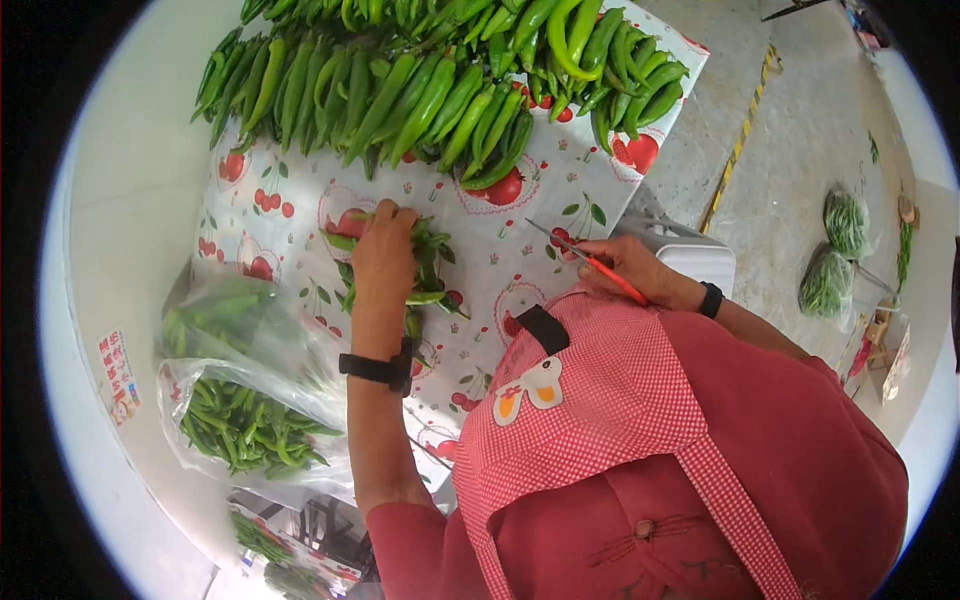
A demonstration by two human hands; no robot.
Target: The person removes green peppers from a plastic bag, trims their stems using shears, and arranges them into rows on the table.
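Observation:
My left hand (385, 248) is over a small pile of green peppers (430, 262) on the patterned tablecloth, its fingers curled down around some of them. Its fingertips are partly hidden. To the right, my right hand (630, 268) grips red-orange scissors (612, 279) by the handles, with the blades pointing up and left above the cloth. Long rows of larger green peppers (410, 105) lie side by side across the far part of the table. A clear plastic bag (345, 385) at the left holds many small green peppers (245, 425).
The tablecloth (490, 262) has red fruit prints. Beyond the table's right edge stands a light grey container (700, 258). Bagged green vegetables (847, 222) lie on the floor at the right, past a yellow-black floor stripe (738, 145). A white wall (115, 240) borders the left side.

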